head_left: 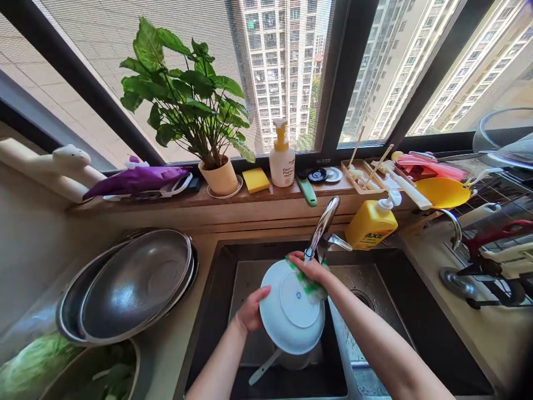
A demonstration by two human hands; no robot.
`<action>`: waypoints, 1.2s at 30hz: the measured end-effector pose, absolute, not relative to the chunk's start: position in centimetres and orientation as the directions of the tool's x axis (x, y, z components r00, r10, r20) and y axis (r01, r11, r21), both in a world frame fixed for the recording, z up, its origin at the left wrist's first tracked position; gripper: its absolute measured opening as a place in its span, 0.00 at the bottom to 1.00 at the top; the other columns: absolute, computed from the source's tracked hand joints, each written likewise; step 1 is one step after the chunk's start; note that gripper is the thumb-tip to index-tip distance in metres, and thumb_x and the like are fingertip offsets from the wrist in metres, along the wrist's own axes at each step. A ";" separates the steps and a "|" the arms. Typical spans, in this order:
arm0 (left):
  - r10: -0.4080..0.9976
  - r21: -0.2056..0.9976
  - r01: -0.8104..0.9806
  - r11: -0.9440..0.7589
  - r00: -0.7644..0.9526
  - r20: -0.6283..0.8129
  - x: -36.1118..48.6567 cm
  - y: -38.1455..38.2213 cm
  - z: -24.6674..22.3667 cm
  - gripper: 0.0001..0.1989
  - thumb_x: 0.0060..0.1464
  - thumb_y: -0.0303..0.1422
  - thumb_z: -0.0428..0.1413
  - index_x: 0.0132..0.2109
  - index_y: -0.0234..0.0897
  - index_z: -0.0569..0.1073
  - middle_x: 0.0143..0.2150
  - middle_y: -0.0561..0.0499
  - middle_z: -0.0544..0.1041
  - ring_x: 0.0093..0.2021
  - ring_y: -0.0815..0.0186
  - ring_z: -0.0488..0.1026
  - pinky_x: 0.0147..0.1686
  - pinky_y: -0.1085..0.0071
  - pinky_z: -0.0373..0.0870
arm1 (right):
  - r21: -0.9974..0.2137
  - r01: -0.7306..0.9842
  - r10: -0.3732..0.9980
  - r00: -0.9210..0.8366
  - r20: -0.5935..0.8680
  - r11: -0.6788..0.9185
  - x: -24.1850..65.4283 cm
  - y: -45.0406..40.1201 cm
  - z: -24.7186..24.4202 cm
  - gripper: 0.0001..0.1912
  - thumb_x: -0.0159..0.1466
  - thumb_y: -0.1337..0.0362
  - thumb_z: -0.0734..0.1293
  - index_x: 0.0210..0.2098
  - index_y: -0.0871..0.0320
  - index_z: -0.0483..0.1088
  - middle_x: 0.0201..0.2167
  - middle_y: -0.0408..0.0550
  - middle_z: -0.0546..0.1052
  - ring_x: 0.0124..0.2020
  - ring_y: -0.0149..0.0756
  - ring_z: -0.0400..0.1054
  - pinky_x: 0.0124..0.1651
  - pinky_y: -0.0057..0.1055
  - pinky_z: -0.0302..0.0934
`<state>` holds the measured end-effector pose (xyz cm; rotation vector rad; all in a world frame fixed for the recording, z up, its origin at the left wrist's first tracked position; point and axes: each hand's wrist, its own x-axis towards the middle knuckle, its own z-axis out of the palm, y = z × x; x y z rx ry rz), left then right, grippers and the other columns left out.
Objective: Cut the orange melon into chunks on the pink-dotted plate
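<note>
A white bowl [287, 328] is tilted with its underside facing up, over the left basin of the dark sink [212, 311]. My left hand [251, 309] grips its left rim, the thumb on the outside. On the bowl's upper right side, my right hand [310, 269] presses a green and white cloth [308, 286] against the surface. The chrome faucet [327, 216] ends just above my right hand. Below the bowl, a white-handled utensil [264, 368] and part of another vessel lie in the basin.
Metal pans [137, 283] and a pot of leafy greens [104, 378] stand left of the sink. A yellow soap bottle [370, 225] is behind it. The sill holds a potted plant [216, 175], a yellow sponge [256, 180] and a pump bottle [282, 166]. A rack stands right.
</note>
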<state>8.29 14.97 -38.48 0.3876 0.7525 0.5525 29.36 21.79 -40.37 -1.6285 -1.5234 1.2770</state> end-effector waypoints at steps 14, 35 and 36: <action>0.782 0.607 -0.499 0.618 0.309 -0.542 12.8 14.3 -39.9 0.19 0.43 0.39 0.63 0.41 0.32 0.76 0.42 0.42 0.79 0.51 0.52 0.71 0.54 0.58 0.64 | -0.838 0.543 0.999 0.034 -0.036 -0.049 27.2 11.4 -40.5 0.21 0.65 0.61 0.52 0.50 0.57 0.69 0.51 0.54 0.73 0.55 0.43 0.64 0.56 0.40 0.58; 0.766 0.706 -0.316 0.634 0.382 -0.517 11.6 12.9 -39.9 0.20 0.37 0.39 0.68 0.37 0.31 0.75 0.30 0.47 0.77 0.30 0.66 0.72 0.34 0.69 0.67 | -0.943 0.160 0.954 -0.116 0.275 0.292 26.0 12.9 -41.9 0.15 0.65 0.63 0.58 0.47 0.53 0.72 0.54 0.50 0.70 0.58 0.39 0.60 0.61 0.44 0.53; 0.757 0.710 -0.291 0.641 0.393 -0.522 11.5 12.8 -39.6 0.20 0.37 0.39 0.67 0.36 0.31 0.75 0.30 0.47 0.77 0.29 0.66 0.71 0.34 0.69 0.67 | -0.935 0.171 0.948 -0.136 0.289 0.310 26.1 14.0 -41.8 0.15 0.64 0.64 0.58 0.47 0.53 0.72 0.54 0.50 0.70 0.59 0.39 0.60 0.61 0.44 0.52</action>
